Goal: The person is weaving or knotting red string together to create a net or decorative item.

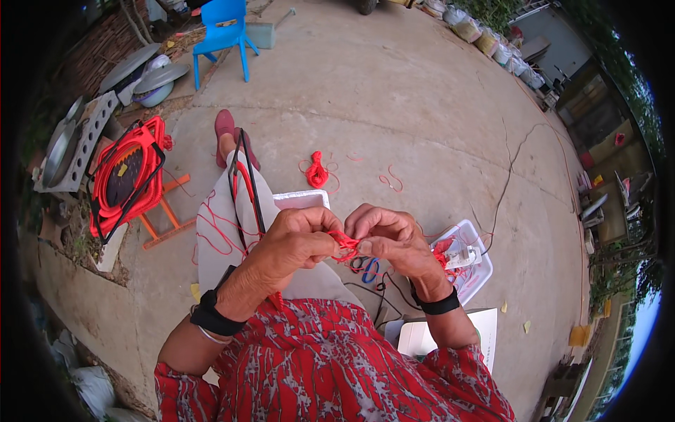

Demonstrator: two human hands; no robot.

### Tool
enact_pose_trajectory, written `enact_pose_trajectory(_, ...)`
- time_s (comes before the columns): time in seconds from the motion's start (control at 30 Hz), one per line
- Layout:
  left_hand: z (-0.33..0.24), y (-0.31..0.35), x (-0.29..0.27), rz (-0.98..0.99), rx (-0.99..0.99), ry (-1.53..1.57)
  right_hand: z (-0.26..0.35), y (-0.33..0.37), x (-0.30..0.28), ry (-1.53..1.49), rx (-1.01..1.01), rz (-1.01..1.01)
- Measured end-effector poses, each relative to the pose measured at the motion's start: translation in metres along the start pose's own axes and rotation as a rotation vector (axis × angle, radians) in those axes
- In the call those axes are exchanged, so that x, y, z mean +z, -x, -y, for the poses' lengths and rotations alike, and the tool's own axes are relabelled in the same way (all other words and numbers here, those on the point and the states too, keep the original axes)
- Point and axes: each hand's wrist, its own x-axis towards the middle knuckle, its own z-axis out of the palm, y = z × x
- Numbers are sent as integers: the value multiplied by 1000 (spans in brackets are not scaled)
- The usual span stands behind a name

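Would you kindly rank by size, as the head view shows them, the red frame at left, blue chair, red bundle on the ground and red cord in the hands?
1. Red frame
2. Blue chair
3. Red bundle and red cord: too alike to rank; fingers partly hide the nearer cord.

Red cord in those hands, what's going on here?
A person in a patterned red shirt is handling red cord: the left hand and right hand both pinch it, close together. A red bundle lies on the ground ahead, and a white tray sits to the right.
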Motion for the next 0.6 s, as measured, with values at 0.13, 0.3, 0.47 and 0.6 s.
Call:
enact_pose_trajectory(0.13, -2, -4, -1, 15, 42, -180, -5, -4, -7, -21, -20, -15)
enact_pose_trajectory(0.3, -3, -6, -6, -11, -64, -72, -7, -6, -5, 8, 23, -125)
enact_pose_trajectory(0.47, -2, -11, -4, -94, 78, -136, -4, -9, -6, 28, 27, -122)
enact_pose_trajectory(0.6, -4, -11, 0, -164, 177, -115, -8, -9, -7, 23, 119, -133)
